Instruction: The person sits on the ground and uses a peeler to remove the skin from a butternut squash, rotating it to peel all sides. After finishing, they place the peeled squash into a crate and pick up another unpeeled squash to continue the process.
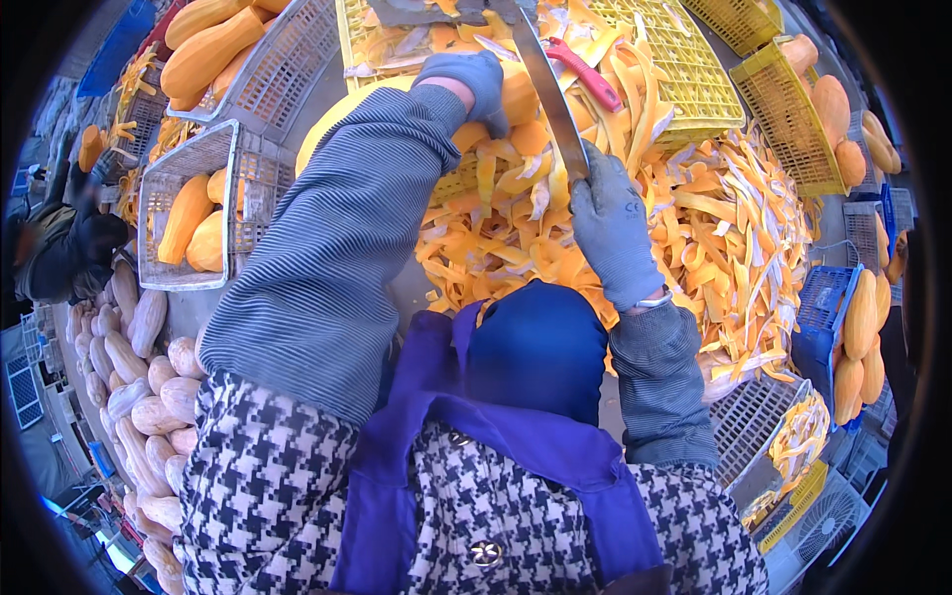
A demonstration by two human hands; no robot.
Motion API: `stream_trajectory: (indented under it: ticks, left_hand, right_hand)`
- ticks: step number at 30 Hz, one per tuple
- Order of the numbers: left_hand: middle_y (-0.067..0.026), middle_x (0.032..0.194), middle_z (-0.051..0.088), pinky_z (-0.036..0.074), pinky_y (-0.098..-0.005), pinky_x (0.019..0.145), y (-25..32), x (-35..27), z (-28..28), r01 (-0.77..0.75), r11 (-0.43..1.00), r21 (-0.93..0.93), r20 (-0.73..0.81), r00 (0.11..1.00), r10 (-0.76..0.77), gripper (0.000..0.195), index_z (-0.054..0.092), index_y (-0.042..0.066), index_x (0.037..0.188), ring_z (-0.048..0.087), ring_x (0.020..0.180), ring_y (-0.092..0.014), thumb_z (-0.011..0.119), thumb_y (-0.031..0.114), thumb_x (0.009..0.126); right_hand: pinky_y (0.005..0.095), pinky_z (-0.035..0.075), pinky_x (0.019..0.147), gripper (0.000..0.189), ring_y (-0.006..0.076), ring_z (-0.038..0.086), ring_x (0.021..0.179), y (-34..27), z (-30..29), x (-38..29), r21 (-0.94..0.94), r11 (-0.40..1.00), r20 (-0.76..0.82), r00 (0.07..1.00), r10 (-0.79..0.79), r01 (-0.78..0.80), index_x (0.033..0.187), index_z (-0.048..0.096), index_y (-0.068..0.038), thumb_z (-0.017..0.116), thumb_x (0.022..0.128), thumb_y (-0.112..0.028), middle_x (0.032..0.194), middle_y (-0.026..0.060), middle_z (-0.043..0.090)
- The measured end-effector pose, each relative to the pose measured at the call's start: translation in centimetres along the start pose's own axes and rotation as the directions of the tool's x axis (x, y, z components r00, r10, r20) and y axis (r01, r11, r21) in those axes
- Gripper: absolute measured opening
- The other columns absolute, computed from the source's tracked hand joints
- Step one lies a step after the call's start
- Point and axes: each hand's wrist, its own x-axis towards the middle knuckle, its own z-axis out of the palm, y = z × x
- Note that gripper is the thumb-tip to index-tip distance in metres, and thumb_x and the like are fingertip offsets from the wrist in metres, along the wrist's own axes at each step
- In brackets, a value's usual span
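My right hand (611,216), in a grey work glove, is closed round the handle end of a long knife (549,89), whose blade points up and away. My left hand (476,85), gloved too, rests on a peeled orange squash (518,93); its fingers are partly hidden, so its grip is unclear. A red-handled peeler (587,76) lies on peelings right of the blade. Curled orange peelings (520,253) are heaped below and between my hands.
An upturned yellow crate (684,67) stands beyond the peelings. Crates of peeled squash (186,216) are at the left and right. Unpeeled squash (156,416) lie piled at lower left. Another person (67,245) is at the far left. A blue crate (822,312) stands at right.
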Motion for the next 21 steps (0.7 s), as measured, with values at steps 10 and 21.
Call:
stream_trajectory:
  ticks: [10, 21]
  left_hand:
    - [-0.0166, 0.097, 0.067, 0.054, -0.0396, 0.073, 1.5, -0.9, 1.5, -0.002, 0.997, 0.072, -0.190, 0.982, 0.015, 0.060, 0.065, 0.000, 0.103, 0.067, 0.086, -0.029, 0.083, 0.034, 0.057]
    - [-0.0133, 0.102, 0.067, 0.053, -0.0413, 0.076, 3.0, -1.0, 2.1, 0.017, 0.993, 0.117, -0.187, 0.982, 0.005, 0.058, 0.062, 0.004, 0.111, 0.067, 0.090, -0.027, 0.082, 0.030, 0.063]
  right_hand:
    - [0.0373, 0.051, 0.056, 0.029, 0.0253, 0.059, 0.062, -0.4, -2.3, 7.7, -0.136, 0.971, 0.403, 0.884, 0.235, -0.196, 0.113, 0.042, 0.003, 0.043, 0.087, -0.011, 0.074, 0.0182, 0.057]
    - [0.0345, 0.051, 0.051, 0.030, 0.0207, 0.060, 0.055, 5.6, 6.6, 13.6, -0.053, 0.967, 0.228, 0.940, 0.253, -0.247, 0.116, 0.042, 0.000, 0.044, 0.093, -0.019, 0.071, 0.0135, 0.059]
